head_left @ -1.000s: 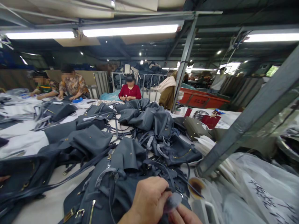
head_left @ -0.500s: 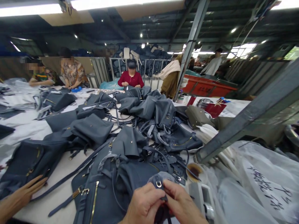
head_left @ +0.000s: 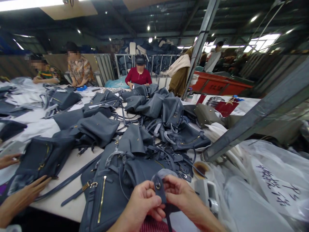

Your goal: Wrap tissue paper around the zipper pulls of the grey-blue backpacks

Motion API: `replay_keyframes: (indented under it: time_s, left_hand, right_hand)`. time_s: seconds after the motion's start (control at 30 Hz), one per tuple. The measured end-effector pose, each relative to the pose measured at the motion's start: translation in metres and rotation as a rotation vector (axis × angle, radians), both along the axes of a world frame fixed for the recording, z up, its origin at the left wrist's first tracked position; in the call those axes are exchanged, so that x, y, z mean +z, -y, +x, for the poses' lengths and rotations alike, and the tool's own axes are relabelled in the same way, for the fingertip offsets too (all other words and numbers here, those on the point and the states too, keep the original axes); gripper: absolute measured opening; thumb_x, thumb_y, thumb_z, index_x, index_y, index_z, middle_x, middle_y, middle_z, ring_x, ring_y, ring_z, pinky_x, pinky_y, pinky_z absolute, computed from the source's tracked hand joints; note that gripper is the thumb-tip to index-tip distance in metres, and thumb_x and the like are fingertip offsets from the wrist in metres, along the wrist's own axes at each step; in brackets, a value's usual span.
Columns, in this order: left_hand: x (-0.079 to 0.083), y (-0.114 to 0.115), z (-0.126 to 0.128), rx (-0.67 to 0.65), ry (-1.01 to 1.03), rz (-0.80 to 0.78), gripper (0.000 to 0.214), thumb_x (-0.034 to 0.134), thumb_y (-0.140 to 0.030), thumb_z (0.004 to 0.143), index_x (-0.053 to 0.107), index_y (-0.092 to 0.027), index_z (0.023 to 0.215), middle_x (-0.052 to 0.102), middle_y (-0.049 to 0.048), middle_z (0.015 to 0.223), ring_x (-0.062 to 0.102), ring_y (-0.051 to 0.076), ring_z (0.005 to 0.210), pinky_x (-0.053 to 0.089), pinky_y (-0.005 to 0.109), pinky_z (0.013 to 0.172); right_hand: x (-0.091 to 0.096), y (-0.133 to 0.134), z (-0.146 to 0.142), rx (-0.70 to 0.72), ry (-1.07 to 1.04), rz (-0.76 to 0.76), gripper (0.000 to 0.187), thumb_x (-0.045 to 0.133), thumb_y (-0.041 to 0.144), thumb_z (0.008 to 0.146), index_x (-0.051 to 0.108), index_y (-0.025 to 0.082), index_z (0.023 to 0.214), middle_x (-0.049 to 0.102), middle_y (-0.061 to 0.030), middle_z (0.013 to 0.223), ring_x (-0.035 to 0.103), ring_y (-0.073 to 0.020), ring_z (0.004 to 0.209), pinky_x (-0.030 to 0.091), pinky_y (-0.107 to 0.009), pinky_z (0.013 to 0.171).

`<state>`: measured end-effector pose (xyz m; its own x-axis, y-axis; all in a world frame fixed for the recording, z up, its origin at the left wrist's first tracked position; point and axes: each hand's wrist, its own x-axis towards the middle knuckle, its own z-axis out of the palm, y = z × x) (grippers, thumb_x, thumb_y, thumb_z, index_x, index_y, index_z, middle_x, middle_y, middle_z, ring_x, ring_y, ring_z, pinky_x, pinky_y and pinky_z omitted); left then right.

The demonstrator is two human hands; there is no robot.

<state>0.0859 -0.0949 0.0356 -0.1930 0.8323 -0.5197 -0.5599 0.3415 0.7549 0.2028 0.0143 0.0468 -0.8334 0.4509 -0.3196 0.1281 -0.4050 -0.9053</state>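
My left hand (head_left: 142, 203) and my right hand (head_left: 180, 193) meet at the bottom centre, both pinching a small grey leather strap tab (head_left: 159, 190) with a metal snap on it. The tab stands upright between my fingers. Just beyond lies a grey leather backpack (head_left: 108, 190) with a gold zipper, its straps spread over the white table (head_left: 70, 167).
Several more grey bags (head_left: 154, 106) are heaped across the table. Another person's hands (head_left: 20, 193) rest on a bag at the left edge. A slanted steel beam (head_left: 253, 116) and clear plastic bags (head_left: 265, 187) stand at right. Three people work at the far side.
The view has tilted down. My hands have lifted the strap tab into plain sight between them; a second hand of the neighbour has come in at the left.
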Motion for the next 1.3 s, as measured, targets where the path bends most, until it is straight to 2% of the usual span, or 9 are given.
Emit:
replay_keyframes:
  time_s: [0.17,0.3,0.4,0.57,0.77,0.9,1.0,1.2,1.3]
  left_hand:
    - [-0.008,0.002,0.003,-0.105,-0.035,-0.1,0.032,0.069,-0.026,0.054,0.061,-0.012,0.082,0.069,0.0053,0.06,0.062,0.013,0.042,0.046,0.019,0.038]
    - [-0.005,0.001,-0.002,-0.169,-0.057,-0.089,0.016,0.063,-0.023,0.053,0.062,-0.011,0.063,0.063,0.0027,0.055,0.055,0.009,0.039,0.036,0.016,0.033]
    - [-0.002,0.002,-0.008,-0.214,-0.079,-0.048,0.013,0.062,-0.021,0.055,0.065,-0.012,0.063,0.057,-0.0024,0.048,0.042,0.004,0.035,0.024,0.014,0.031]
    - [-0.007,0.006,-0.009,-0.223,-0.052,-0.069,0.014,0.064,-0.026,0.056,0.062,-0.013,0.061,0.056,-0.0025,0.042,0.032,0.002,0.028,0.016,0.016,0.03]
    - [-0.012,0.006,-0.004,-0.186,-0.043,-0.059,0.02,0.069,-0.028,0.057,0.056,-0.014,0.059,0.058,-0.0015,0.047,0.043,0.003,0.032,0.021,0.014,0.031]
    - [-0.012,0.004,-0.003,-0.149,-0.052,-0.09,0.023,0.07,-0.03,0.056,0.054,-0.014,0.06,0.059,-0.0023,0.051,0.046,0.004,0.034,0.024,0.013,0.03]
    - [-0.011,0.004,-0.004,-0.167,-0.021,-0.092,0.022,0.07,-0.028,0.055,0.054,-0.014,0.064,0.06,-0.0024,0.051,0.046,0.004,0.033,0.027,0.013,0.03]
    - [-0.014,0.004,-0.004,-0.241,0.002,-0.112,0.017,0.064,-0.022,0.051,0.057,-0.013,0.065,0.062,0.0007,0.05,0.051,0.008,0.033,0.034,0.014,0.03]
    - [-0.017,0.004,-0.002,-0.264,-0.058,-0.137,0.012,0.059,-0.019,0.05,0.055,-0.014,0.061,0.062,0.0009,0.048,0.051,0.008,0.033,0.034,0.014,0.03]
  right_hand:
    - [0.0,0.004,-0.009,-0.105,0.01,0.019,0.014,0.065,0.016,0.06,0.06,0.02,0.073,0.059,0.0044,0.065,0.055,-0.0117,0.061,0.039,-0.022,0.056]
    - [0.006,0.005,-0.01,-0.058,0.065,0.059,0.01,0.062,0.017,0.059,0.057,0.02,0.068,0.055,0.0053,0.062,0.051,-0.0102,0.056,0.036,-0.021,0.052]
    - [0.007,0.006,-0.005,-0.033,0.129,0.109,0.013,0.063,0.022,0.061,0.05,0.021,0.065,0.046,0.0087,0.055,0.044,-0.0081,0.05,0.035,-0.021,0.048]
    - [-0.004,0.016,0.008,-0.009,0.231,0.089,0.027,0.065,0.03,0.064,0.05,0.021,0.084,0.051,0.0098,0.059,0.051,-0.008,0.049,0.04,-0.02,0.046]
    - [-0.026,0.036,0.019,-0.153,0.173,0.002,0.064,0.067,0.023,0.062,0.042,0.02,0.122,0.055,0.0098,0.064,0.054,-0.0082,0.051,0.04,-0.019,0.047]
    - [-0.043,0.046,0.02,-0.23,0.076,-0.051,0.068,0.066,0.016,0.057,0.044,0.022,0.121,0.052,0.0108,0.064,0.049,-0.006,0.05,0.031,-0.017,0.045]
    - [-0.048,0.046,0.019,-0.257,0.079,-0.035,0.067,0.064,0.017,0.058,0.044,0.021,0.122,0.054,0.0102,0.062,0.049,-0.0072,0.049,0.032,-0.019,0.046]
    - [-0.044,0.038,0.02,-0.319,0.134,0.01,0.07,0.065,0.019,0.055,0.043,0.017,0.121,0.054,0.0099,0.057,0.046,-0.0084,0.045,0.033,-0.021,0.045]
    - [-0.041,0.036,0.021,-0.278,0.183,0.115,0.061,0.063,0.019,0.056,0.047,0.016,0.115,0.056,0.0089,0.058,0.049,-0.0098,0.048,0.033,-0.021,0.045]
